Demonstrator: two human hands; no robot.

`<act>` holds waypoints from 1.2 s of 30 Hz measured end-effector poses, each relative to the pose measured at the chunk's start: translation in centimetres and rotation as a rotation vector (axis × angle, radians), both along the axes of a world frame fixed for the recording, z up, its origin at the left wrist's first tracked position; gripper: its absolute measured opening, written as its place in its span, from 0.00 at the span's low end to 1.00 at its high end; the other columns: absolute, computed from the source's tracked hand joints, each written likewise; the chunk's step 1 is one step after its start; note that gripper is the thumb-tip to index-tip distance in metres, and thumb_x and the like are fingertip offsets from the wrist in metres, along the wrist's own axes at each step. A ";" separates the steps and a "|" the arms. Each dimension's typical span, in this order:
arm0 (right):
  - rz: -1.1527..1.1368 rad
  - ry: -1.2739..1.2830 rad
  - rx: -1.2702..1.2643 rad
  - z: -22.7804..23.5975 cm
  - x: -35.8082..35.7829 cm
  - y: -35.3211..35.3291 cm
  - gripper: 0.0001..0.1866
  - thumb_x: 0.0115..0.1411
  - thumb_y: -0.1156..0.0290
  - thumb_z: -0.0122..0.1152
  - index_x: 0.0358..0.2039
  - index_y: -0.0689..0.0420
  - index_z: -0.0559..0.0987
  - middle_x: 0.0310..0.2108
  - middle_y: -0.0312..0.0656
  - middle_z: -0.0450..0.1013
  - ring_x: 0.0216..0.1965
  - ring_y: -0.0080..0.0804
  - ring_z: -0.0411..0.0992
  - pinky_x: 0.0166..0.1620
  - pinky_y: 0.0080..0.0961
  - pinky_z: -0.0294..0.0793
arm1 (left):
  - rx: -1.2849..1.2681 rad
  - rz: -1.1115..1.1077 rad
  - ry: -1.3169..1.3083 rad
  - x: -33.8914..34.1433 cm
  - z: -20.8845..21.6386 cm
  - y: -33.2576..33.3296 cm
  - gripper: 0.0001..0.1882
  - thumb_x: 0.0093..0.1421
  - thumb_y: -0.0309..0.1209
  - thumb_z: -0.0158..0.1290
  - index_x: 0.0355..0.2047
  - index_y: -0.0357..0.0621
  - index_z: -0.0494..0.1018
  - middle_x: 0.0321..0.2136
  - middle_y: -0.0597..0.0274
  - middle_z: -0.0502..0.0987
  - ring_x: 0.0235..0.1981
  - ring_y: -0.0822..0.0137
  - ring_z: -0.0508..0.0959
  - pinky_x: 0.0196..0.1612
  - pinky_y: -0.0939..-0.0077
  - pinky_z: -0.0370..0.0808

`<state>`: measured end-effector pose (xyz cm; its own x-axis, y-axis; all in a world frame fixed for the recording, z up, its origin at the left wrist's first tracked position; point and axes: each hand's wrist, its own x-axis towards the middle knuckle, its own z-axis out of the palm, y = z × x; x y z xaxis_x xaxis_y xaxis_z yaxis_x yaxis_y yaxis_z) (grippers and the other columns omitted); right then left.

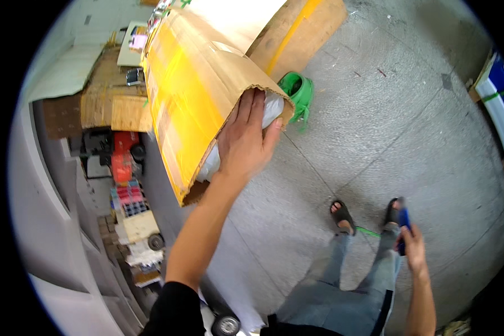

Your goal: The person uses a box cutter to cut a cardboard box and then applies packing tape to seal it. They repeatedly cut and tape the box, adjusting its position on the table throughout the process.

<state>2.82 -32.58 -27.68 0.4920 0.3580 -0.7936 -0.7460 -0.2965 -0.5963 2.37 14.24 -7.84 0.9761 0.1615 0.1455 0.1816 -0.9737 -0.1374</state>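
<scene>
Grey flooring (353, 145) forms the work area around our feet. We hold our left hand (243, 143) open, fingers extended into the end of the yellow-taped cardboard carton (190, 84), against its whitish wrapped contents (211, 162). We keep our right hand (414, 249) closed around a slim blue tool (404, 217), well apart from the carton; motion blur obscures the tool's exact type. Just beyond the carton's open end, we observe a green ring-shaped roll (304, 103) near a yellow-striped brown board (322, 33). Farther left, we observe a red wheeled vehicle (121, 162).
</scene>
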 end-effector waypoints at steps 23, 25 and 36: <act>0.012 -1.061 0.128 15.6 -2.8 20.3 0.32 0.66 0.82 0.58 0.71 0.65 0.66 0.47 0.54 0.73 0.38 0.43 0.79 0.44 0.32 0.82 | -0.215 0.295 -0.239 2.3 -0.1 1.8 0.23 0.69 0.37 0.46 0.61 0.48 0.78 0.53 0.40 0.81 0.54 0.39 0.80 0.58 0.52 0.75; 0.154 -1.263 -0.012 16.0 -2.0 22.6 0.33 0.62 0.83 0.59 0.69 0.65 0.68 0.42 0.51 0.73 0.36 0.45 0.79 0.41 0.36 0.84 | -0.170 0.297 -0.229 2.3 -0.3 1.5 0.24 0.69 0.39 0.49 0.63 0.46 0.76 0.56 0.40 0.81 0.57 0.40 0.79 0.61 0.55 0.74; 0.182 -1.781 -0.467 18.5 2.3 32.5 0.20 0.59 0.68 0.61 0.51 0.61 0.82 0.37 0.44 0.73 0.38 0.38 0.73 0.41 0.33 0.72 | -0.312 0.234 -0.397 1.1 -1.9 2.7 0.18 0.71 0.30 0.52 0.59 0.45 0.79 0.51 0.49 0.84 0.51 0.55 0.83 0.55 0.66 0.77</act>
